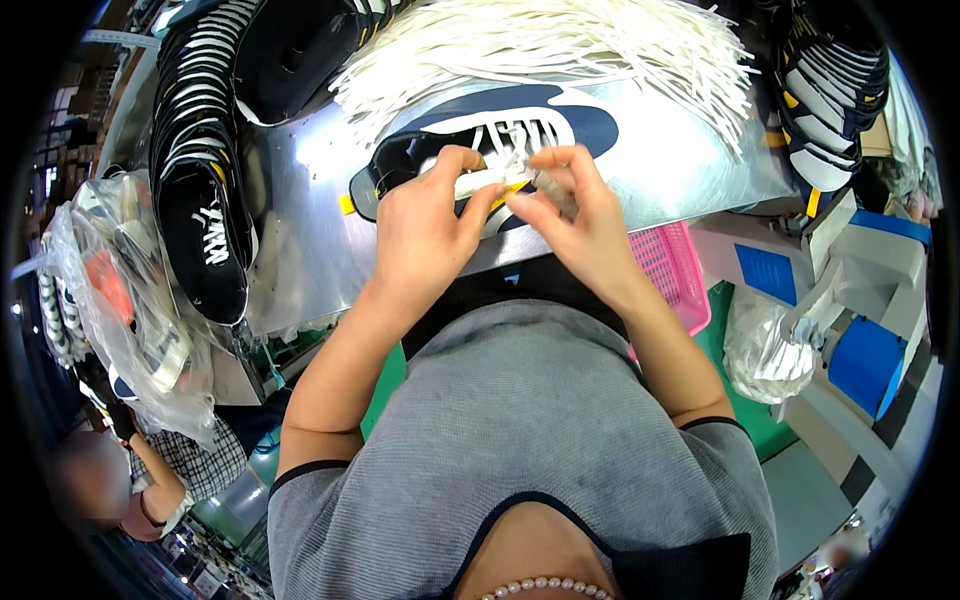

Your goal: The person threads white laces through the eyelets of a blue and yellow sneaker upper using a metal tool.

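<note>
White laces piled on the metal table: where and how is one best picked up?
The white laces are probably best pinched by a loose tip, from the near right: at that end they fan apart over the metal table; mid-pile, they overlap densely.

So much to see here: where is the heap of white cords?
In the head view, the heap lies across the top, mostly right of centre, on the metal table, just beyond the navy shoe.
</note>
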`<move>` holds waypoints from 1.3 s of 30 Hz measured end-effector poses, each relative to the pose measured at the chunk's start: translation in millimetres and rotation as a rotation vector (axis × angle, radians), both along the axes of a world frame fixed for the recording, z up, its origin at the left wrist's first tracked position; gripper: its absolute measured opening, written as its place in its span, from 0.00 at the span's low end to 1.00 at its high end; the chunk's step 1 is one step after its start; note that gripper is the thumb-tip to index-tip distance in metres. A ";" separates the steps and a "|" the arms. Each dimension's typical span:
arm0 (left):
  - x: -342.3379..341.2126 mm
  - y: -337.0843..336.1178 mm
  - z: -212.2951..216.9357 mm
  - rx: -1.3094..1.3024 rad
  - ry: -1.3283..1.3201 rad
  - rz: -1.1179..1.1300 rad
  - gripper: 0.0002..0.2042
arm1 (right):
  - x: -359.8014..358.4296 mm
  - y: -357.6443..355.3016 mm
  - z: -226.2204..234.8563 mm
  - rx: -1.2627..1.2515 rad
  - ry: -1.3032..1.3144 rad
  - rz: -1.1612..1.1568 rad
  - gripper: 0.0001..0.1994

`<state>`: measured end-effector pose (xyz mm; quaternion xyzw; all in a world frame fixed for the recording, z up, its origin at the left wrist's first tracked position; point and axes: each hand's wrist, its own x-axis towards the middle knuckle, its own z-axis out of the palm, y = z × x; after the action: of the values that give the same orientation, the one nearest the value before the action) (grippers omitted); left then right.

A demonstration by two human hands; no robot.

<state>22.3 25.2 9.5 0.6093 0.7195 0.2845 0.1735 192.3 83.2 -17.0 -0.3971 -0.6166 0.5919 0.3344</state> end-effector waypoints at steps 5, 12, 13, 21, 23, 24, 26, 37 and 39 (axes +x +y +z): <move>4.0 -1.5 -3.8 0.128 0.005 -0.011 0.11 | 19.0 -8.4 2.2 -0.015 -0.115 0.118 0.08; -3.0 -1.4 -9.3 0.150 0.040 -0.168 0.10 | 15.0 5.2 7.8 0.027 -0.235 0.178 0.07; -4.5 -2.2 -12.6 0.199 0.094 -0.247 0.10 | 7.5 5.4 4.2 0.022 -0.238 0.173 0.07; -10.3 -13.7 -6.5 0.174 0.111 -0.168 0.15 | 30.9 28.4 37.1 0.067 -0.529 0.351 0.08; -10.5 -12.3 -2.3 0.160 0.015 -0.189 0.17 | 41.5 40.8 45.2 0.037 -0.404 0.206 0.06; -10.8 -11.8 -2.5 0.145 -0.075 -0.211 0.18 | 37.4 48.4 44.4 0.040 -0.318 0.118 0.06; -8.5 -8.3 -3.2 0.147 -0.134 -0.286 0.20 | 11.4 56.3 24.3 -0.109 0.128 0.012 0.07; -24.1 -12.2 21.5 -0.042 0.141 -0.451 0.22 | -14.7 58.3 -20.0 0.089 0.079 -0.146 0.09; -32.4 -36.0 0.5 0.317 0.251 -0.496 0.23 | -7.8 55.4 -18.0 0.050 0.167 -0.189 0.09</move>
<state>-10.1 -10.9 10.0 0.8161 0.5112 0.2648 0.0503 184.5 138.6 -35.1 -0.3943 -0.5609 0.5733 0.4485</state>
